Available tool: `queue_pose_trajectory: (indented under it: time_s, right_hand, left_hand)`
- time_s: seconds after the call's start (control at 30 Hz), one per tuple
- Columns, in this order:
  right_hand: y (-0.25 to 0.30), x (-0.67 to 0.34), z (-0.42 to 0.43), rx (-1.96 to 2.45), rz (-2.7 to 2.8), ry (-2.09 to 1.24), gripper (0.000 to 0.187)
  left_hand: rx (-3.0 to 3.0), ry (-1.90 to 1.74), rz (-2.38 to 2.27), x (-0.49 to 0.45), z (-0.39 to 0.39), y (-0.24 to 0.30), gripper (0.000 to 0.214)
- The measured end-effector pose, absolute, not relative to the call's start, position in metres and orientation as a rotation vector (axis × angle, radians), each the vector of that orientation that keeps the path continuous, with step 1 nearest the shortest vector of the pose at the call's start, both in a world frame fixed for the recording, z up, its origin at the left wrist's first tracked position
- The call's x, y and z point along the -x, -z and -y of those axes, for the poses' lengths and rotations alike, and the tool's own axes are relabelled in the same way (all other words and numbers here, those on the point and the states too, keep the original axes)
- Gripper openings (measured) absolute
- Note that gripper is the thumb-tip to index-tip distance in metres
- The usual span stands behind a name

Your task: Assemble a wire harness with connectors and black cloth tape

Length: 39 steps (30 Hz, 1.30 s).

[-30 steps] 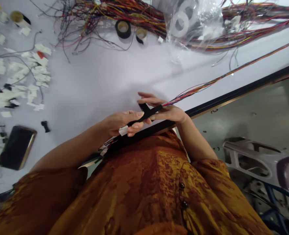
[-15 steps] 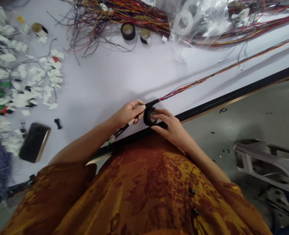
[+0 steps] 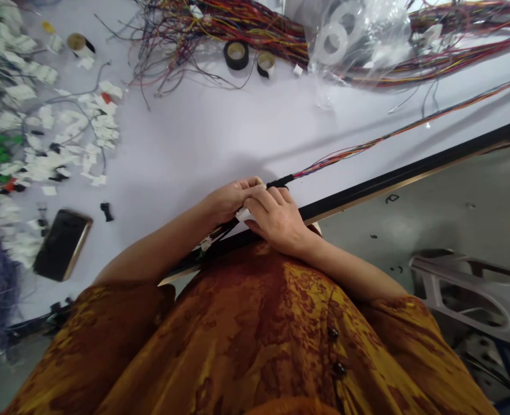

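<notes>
1. head view: the black-taped stretch of a wire bundle (image 3: 281, 183) lies just over the near edge of a white table (image 3: 203, 127), with thin coloured wires (image 3: 345, 154) running off to the right and a white connector (image 3: 243, 215) showing between the hands.
2. the left hand (image 3: 229, 202) and right hand (image 3: 276, 219) both close narrowly around the bundle, the right lying over the left's fingers.
3. taping the bundle looks like the step in hand; the next move seems to call for smoothing the wrap down.
4. farther off lie two tape rolls (image 3: 236, 55), a phone (image 3: 62, 245) and scattered white connectors (image 3: 68, 138).
</notes>
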State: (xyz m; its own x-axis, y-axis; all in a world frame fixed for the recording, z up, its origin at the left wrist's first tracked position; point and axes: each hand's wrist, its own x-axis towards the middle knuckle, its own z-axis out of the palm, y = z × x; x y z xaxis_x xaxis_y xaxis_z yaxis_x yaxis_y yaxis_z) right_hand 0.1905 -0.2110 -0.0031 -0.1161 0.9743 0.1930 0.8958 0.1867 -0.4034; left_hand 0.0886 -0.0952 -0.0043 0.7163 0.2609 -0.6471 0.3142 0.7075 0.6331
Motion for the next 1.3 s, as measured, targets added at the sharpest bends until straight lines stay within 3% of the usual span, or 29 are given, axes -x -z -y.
queue_pose_trajectory:
  time_s: [0.17,0.33,0.43,0.7,0.83,0.87,1.0,1.17,1.3]
  right_hand:
    - [-0.004,-0.201,0.224,1.570,1.655,-0.565,0.009]
    - [0.006,-0.239,0.229,1.303,0.563,-0.970,0.025]
    - [0.020,-0.258,0.223,1.190,0.288,-1.048,0.034]
    - [0.029,-0.265,0.245,1.454,0.580,-0.885,0.035]
    - [0.049,-0.240,0.246,1.667,1.011,-0.815,0.073]
    - [0.054,-0.232,0.243,1.667,1.088,-0.814,0.074]
    - [0.064,-0.208,0.231,1.593,1.164,-0.703,0.054]
    - [0.064,-0.193,0.229,1.726,1.122,-0.521,0.078]
    - [0.060,-0.194,0.231,1.640,1.013,-0.730,0.054]
  left_hand:
    - [-0.931,0.023,-0.736,-0.086,0.097,0.012,0.029]
    - [-1.260,-0.127,-0.698,-0.083,0.100,0.016,0.026]
    - [-1.276,-0.108,-0.664,-0.083,0.102,0.015,0.027]
    - [-0.849,0.041,-0.721,-0.085,0.097,0.008,0.025]
    - [-0.795,0.071,-0.725,-0.087,0.096,0.003,0.033]
    - [-0.788,0.071,-0.725,-0.087,0.096,0.001,0.035]
    - [-0.756,0.067,-0.707,-0.087,0.097,-0.003,0.037]
    - [-0.726,0.077,-0.677,-0.086,0.098,-0.005,0.039]
    - [-0.720,0.079,-0.662,-0.085,0.096,-0.006,0.037]
